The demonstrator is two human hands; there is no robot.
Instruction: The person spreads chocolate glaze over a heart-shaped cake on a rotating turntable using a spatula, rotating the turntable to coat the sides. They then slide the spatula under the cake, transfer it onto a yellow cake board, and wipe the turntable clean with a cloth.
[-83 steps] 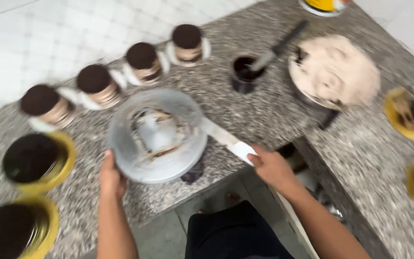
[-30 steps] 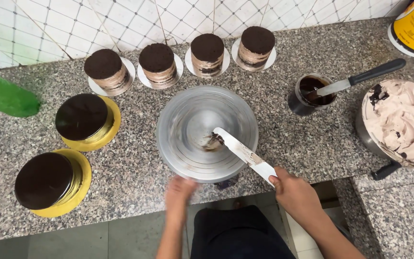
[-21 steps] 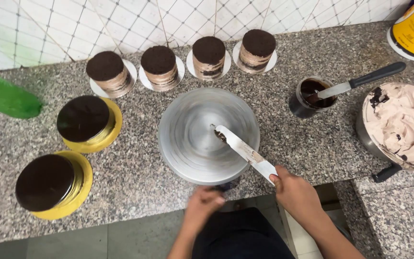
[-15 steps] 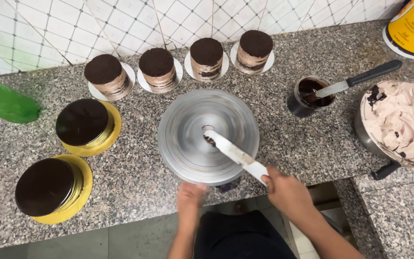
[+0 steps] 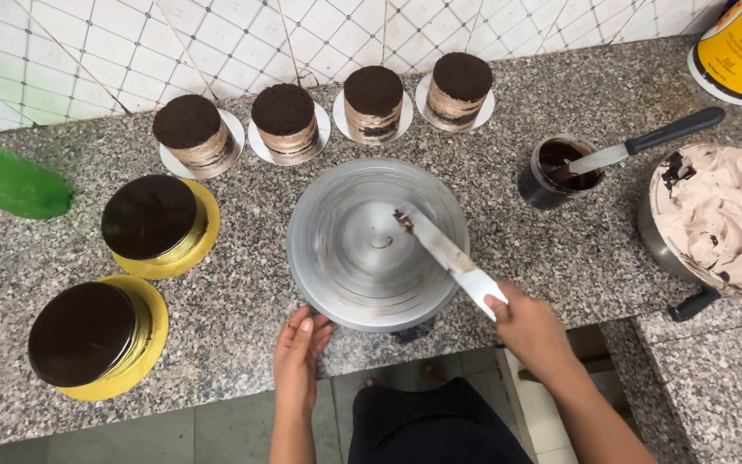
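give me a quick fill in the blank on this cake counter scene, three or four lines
1. The right hand holds a palette knife with its blade over the metal ____.
2. The left hand rests at the near rim of the turntable and holds ____.
3. Along the tiled wall stand ____ small layered cakes on white discs.
4. The two dark glazed cakes sit on ____ boards.

Missing words: turntable; nothing; four; yellow

Speckled granite counter (image 5: 560, 249) against a white tiled wall (image 5: 319, 34), grey floor (image 5: 173, 434) below.
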